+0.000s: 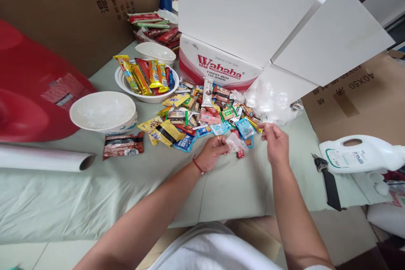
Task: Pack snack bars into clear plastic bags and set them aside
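Observation:
Low over the near edge of a snack pile, my left hand [211,152] pinches a small clear plastic bag [234,141]. A little red packet [240,153] lies under or against that bag. My right hand [276,140] is raised to the right of it, thumb and fingers pressed together; whether anything thin is between them I cannot make out. A gold wrapper [253,124] shows just beyond those fingertips. Close by are blue packets [245,128], yellow packets [167,133] and a white wrapped bar [207,92], all heaped on the green cloth.
Left of the pile stand a white bowl [103,112], a bowl rim [122,88] around wrapped bars, and a brown packet [122,145]. Behind rises a white Wahaha carton [221,65] with crumpled clear plastic [268,97] beside it. A white jug [360,154] and keys [321,162] lie right.

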A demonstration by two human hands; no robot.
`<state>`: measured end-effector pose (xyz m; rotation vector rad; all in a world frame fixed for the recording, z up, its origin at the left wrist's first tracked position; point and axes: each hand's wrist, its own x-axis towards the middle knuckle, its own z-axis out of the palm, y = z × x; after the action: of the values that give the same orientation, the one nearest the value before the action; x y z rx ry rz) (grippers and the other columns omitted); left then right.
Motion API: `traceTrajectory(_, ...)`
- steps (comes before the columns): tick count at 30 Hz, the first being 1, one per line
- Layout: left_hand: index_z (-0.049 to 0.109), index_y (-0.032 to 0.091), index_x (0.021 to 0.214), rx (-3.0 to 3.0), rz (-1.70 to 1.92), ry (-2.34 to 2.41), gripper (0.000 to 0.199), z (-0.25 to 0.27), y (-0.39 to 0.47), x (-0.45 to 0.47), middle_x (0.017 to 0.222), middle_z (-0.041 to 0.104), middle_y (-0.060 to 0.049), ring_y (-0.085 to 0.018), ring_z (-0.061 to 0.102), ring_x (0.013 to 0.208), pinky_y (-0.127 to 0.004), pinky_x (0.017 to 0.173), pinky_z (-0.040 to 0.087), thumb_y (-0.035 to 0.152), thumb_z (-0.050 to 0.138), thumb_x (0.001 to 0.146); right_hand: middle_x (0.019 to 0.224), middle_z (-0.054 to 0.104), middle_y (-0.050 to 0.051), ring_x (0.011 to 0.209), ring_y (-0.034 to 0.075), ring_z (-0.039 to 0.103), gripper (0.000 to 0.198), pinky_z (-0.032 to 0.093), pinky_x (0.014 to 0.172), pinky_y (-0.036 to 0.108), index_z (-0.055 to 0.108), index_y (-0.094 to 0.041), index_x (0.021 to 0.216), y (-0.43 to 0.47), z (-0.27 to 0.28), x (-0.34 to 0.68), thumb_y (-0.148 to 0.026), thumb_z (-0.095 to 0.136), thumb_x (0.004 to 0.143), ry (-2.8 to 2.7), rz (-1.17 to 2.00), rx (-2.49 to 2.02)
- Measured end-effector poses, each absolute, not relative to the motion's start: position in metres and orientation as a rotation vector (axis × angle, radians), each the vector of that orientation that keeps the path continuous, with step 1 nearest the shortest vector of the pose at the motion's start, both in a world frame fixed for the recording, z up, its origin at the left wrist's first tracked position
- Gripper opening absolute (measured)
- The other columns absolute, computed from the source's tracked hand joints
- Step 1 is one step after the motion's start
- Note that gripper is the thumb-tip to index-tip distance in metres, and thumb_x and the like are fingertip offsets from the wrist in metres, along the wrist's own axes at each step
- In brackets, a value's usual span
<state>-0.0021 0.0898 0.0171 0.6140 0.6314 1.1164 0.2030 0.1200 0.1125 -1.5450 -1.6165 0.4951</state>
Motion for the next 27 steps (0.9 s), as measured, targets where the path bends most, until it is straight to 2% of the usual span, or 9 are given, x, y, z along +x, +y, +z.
traceTrajectory(2, 0.054, 0.019, 0.073, 0.614, 1.131, 0.647, 0.045, 0.018, 0.090, -0.002, 0.066, 0.059, 0.005, -0.009, 0.049, 0.060, -0.025, 0.060, 0.036, 0.039, 0.092, 0.059, 0.110, 0.072, 0.008, 0.087, 0.020, 0.065, 0.041, 0.055, 0.078, 0.034, 0.073, -0.021, 0.111, 0.088, 0.091, 0.191, -0.056, 0.066, 0.090, -1.585, 0.721, -1.478)
traceTrajectory(4, 0.056, 0.018, 0.072, 0.639, 1.130, 0.650, 0.039, 0.019, 0.090, -0.002, 0.066, 0.059, 0.005, -0.009, 0.048, 0.060, -0.025, 0.060, 0.037, 0.035, 0.090, 0.061, 0.111, 0.072, 0.007, 0.094, 0.021, 0.065, 0.042, 0.054, 0.081, 0.033, 0.073, -0.023, 0.112, 0.072, 0.072, 0.182, -0.052, 0.078, 0.081, -1.543, 0.884, -1.451)
traceTrajectory(7, 0.058, 0.017, 0.067, 0.623, 1.125, 0.621, 0.030, 0.020, 0.090, -0.005, 0.064, 0.058, 0.004, -0.009, 0.049, 0.060, -0.024, 0.061, 0.038, 0.027, 0.086, 0.060, 0.085, 0.069, 0.001, 0.078, 0.017, 0.061, 0.034, 0.053, 0.073, 0.029, 0.074, -0.022, 0.089, 0.068, 0.058, 0.180, -0.054, 0.078, 0.079, -1.288, 1.045, -1.428)
traceTrajectory(10, 0.057, 0.018, 0.064, 0.554, 1.127, 0.593, 0.026, 0.022, 0.091, -0.008, 0.066, 0.059, 0.004, -0.009, 0.051, 0.060, -0.024, 0.059, 0.039, 0.023, 0.082, 0.056, 0.071, 0.061, -0.003, 0.064, 0.012, 0.054, 0.039, 0.048, 0.057, 0.024, 0.065, -0.022, 0.077, 0.070, 0.060, 0.187, -0.056, 0.083, 0.072, -0.914, 1.115, -1.364)
traceTrajectory(13, 0.055, 0.018, 0.065, 0.523, 1.115, 0.564, 0.029, 0.024, 0.090, -0.009, 0.072, 0.061, 0.003, -0.010, 0.053, 0.062, -0.024, 0.058, 0.040, 0.023, 0.081, 0.055, 0.064, 0.051, -0.007, 0.050, 0.006, 0.040, 0.045, 0.033, 0.041, 0.018, 0.061, -0.021, 0.074, 0.067, 0.067, 0.193, -0.051, 0.092, 0.062, -0.729, 1.180, -1.349)
traceTrajectory(15, 0.054, 0.019, 0.068, 0.522, 1.117, 0.563, 0.031, 0.024, 0.089, -0.009, 0.072, 0.059, 0.003, -0.010, 0.054, 0.063, -0.024, 0.059, 0.041, 0.026, 0.082, 0.059, 0.061, 0.047, -0.009, 0.044, 0.002, 0.031, 0.046, 0.024, 0.037, 0.016, 0.061, -0.020, 0.074, 0.063, 0.071, 0.196, -0.049, 0.094, 0.059, -0.676, 1.179, -1.362)
traceTrajectory(20, 0.055, 0.021, 0.085, 0.587, 1.235, 0.647, 0.032, 0.021, 0.090, -0.007, 0.093, 0.063, 0.000, -0.011, 0.055, 0.072, -0.024, 0.062, 0.041, 0.030, 0.079, 0.067, 0.062, 0.047, -0.011, 0.041, -0.001, 0.027, 0.052, 0.020, 0.034, 0.014, 0.060, -0.019, 0.072, 0.060, 0.076, 0.202, -0.045, 0.099, 0.049, -0.573, 1.124, -1.373)
traceTrajectory(23, 0.059, 0.022, 0.095, 0.836, 1.419, 0.816, 0.032, 0.020, 0.088, -0.008, 0.100, 0.059, -0.002, -0.015, 0.056, 0.084, -0.026, 0.067, 0.044, 0.031, 0.076, 0.070, 0.060, 0.045, -0.010, 0.042, 0.000, 0.029, 0.050, 0.020, 0.035, 0.015, 0.059, -0.019, 0.070, 0.062, 0.078, 0.205, -0.047, 0.097, 0.052, -0.630, 1.067, -1.407)
traceTrajectory(27, 0.067, 0.024, 0.116, 1.588, 1.484, 1.007, 0.036, 0.026, 0.077, -0.009, 0.118, 0.059, -0.008, -0.024, 0.056, 0.108, -0.038, 0.091, 0.047, 0.042, 0.072, 0.084, 0.057, 0.046, -0.009, 0.042, 0.002, 0.030, 0.045, 0.021, 0.036, 0.018, 0.062, -0.019, 0.069, 0.065, 0.074, 0.204, -0.051, 0.092, 0.059, -0.771, 0.990, -1.484)
